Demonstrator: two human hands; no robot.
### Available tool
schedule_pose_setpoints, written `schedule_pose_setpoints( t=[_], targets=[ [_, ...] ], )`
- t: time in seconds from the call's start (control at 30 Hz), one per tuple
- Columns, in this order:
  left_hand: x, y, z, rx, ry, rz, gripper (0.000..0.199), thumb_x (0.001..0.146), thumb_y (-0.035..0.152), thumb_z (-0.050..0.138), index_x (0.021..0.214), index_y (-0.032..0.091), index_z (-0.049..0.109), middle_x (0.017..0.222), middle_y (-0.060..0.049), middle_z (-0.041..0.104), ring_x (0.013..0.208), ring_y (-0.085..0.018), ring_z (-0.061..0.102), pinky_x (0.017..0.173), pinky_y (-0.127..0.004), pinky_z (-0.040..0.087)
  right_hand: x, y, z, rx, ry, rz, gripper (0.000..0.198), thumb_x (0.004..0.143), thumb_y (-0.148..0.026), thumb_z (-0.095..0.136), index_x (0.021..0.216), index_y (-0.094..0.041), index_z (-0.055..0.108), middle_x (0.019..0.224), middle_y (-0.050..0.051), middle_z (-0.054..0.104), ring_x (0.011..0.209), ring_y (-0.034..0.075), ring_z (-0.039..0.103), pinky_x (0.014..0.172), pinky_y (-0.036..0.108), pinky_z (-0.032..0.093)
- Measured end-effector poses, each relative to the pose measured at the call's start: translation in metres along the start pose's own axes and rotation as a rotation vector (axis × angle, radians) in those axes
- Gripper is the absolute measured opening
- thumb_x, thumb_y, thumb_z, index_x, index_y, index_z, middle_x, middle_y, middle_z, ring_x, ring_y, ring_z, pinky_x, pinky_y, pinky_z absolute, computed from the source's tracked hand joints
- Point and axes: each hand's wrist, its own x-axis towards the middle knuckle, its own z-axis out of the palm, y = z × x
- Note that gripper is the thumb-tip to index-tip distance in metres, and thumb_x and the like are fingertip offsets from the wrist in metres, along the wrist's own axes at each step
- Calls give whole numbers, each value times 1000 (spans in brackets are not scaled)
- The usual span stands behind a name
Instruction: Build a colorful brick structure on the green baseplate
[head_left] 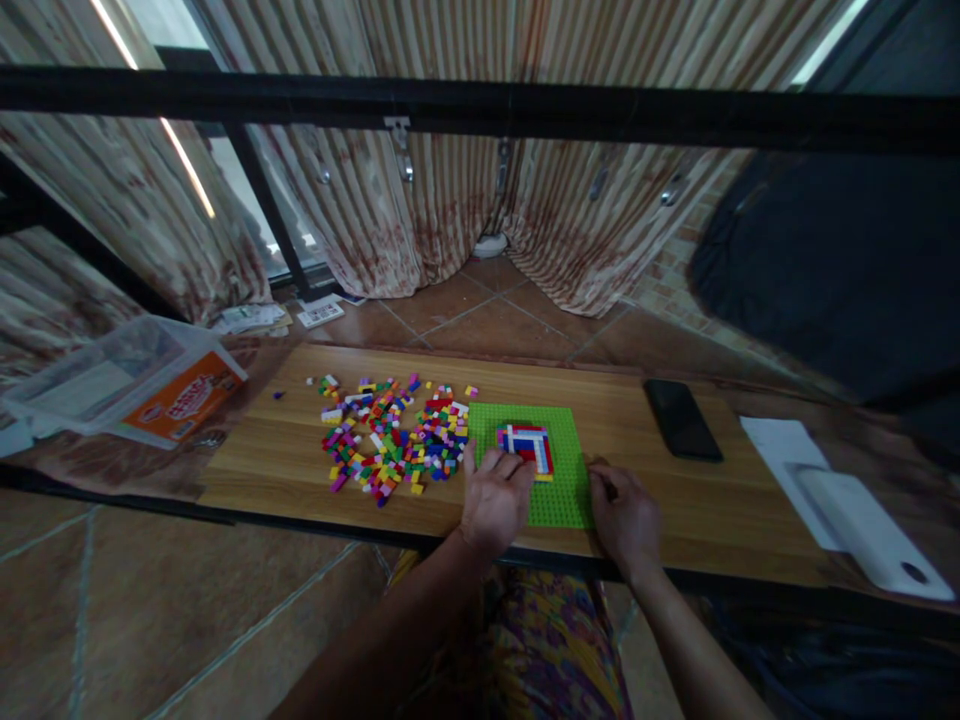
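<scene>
A green studded baseplate (pixel 562 500) lies on the wooden table, bearing a low square of building bricks (pixel 544 450) in red, white, blue and yellow. Over the lower left corner of that square is my left hand (pixel 495 505), fingers bent down onto the bricks and thumb to the left. Whatever its fingertips pinch is hidden. My right hand (pixel 628 515) rests by the baseplate's right edge, fingers curled in, with the fingertips at that edge. Left of the baseplate spreads a pile of loose bricks (pixel 390 440) in many colours.
A black phone (pixel 682 420) lies to the right on the wooden table (pixel 255 450). Beyond it are a white sheet (pixel 787 470) and a white device (pixel 870 530). At the far left stands a clear plastic box (pixel 142 380) with an orange label. Curtains hang behind.
</scene>
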Motion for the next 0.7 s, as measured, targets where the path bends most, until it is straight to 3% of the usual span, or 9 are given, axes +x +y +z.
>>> schedule_pose_setpoints(
  t=[0.23, 0.4, 0.57, 0.7],
  targets=[
    [-10, 7, 4, 188, -59, 96, 26, 93, 18, 49, 117, 21, 61, 109, -8, 64, 104, -24, 54, 110, -60, 24, -1, -1, 0, -16, -2, 15, 39, 91, -44, 41, 92, -18, 70, 94, 11, 69, 76, 21, 60, 66, 31, 42],
    [-4, 11, 1, 236, -148, 159, 23, 92, 16, 49, 113, 15, 61, 103, -9, 63, 101, -24, 54, 107, -56, 31, -1, 3, 1, -19, 5, -23, 42, 92, -45, 39, 92, -18, 70, 91, 12, 69, 73, 22, 59, 65, 32, 42],
    [-3, 13, -11, 155, -158, 59, 30, 90, 14, 48, 117, 18, 60, 108, -8, 64, 103, -25, 53, 104, -55, 35, -1, 4, 0, -38, -3, -50, 42, 92, -45, 38, 91, -16, 69, 89, 12, 69, 74, 22, 59, 65, 32, 42],
    [-24, 4, -23, 1, -70, 34, 46, 85, 15, 54, 130, 21, 53, 123, -9, 60, 107, -25, 53, 99, -48, 42, -1, 6, 0, -27, -4, -62, 43, 92, -46, 38, 92, -15, 69, 90, 13, 69, 75, 23, 60, 66, 33, 42]
  ],
)
